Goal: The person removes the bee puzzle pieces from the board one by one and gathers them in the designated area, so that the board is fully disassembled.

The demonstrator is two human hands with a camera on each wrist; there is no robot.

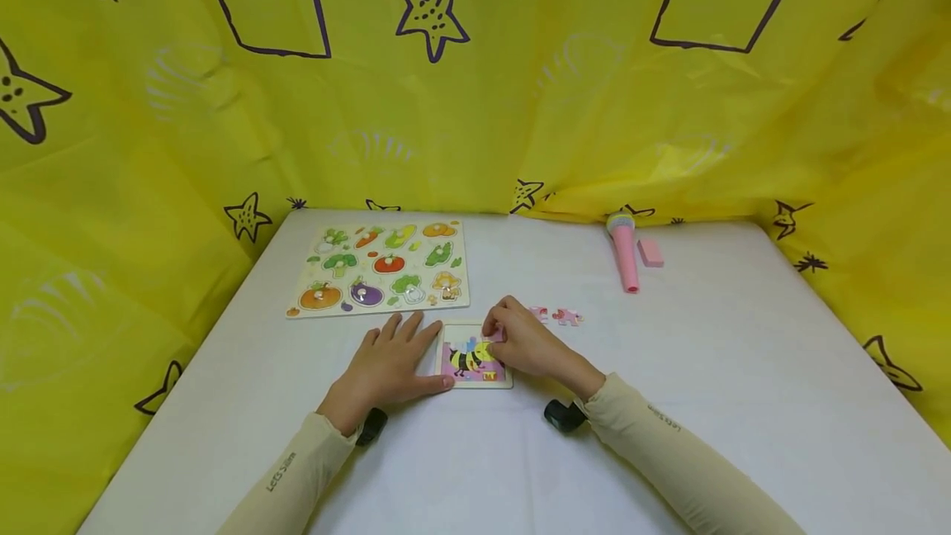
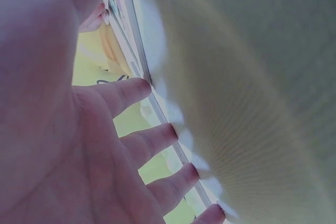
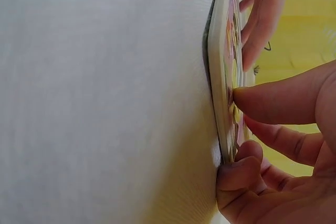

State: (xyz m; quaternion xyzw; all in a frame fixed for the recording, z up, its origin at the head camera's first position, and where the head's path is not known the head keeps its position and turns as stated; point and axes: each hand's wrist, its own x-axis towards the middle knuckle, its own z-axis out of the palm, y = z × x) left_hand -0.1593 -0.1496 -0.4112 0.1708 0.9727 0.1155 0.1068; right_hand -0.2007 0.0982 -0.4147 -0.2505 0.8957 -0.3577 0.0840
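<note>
A small square bee puzzle (image 1: 478, 384) lies flat, its wooden frame edge-on in the right wrist view (image 3: 216, 61). My left hand (image 1: 386, 366) has spread fingers, with the thumb on the frame's lower left corner and the index fingertip at its upper left. In the left wrist view that hand (image 2: 89, 145) stretches its fingers down to the white surface. My right hand (image 1: 523, 343) pinches a puzzle piece over the upper right of the picture, mostly hidden by the fingers. The right wrist view has this hand's (image 3: 294, 145) thumb tip against the picture and other fingers curled at the frame's edge.
Two loose pink puzzle pieces (image 1: 568, 317) lie beyond my right hand. A vegetable peg board (image 1: 379, 267) rests at the back left. A pink toy microphone (image 1: 625, 254) and a pink block (image 1: 650, 253) are at the back right. Yellow curtains (image 1: 475, 106) surround the white table (image 1: 669, 370).
</note>
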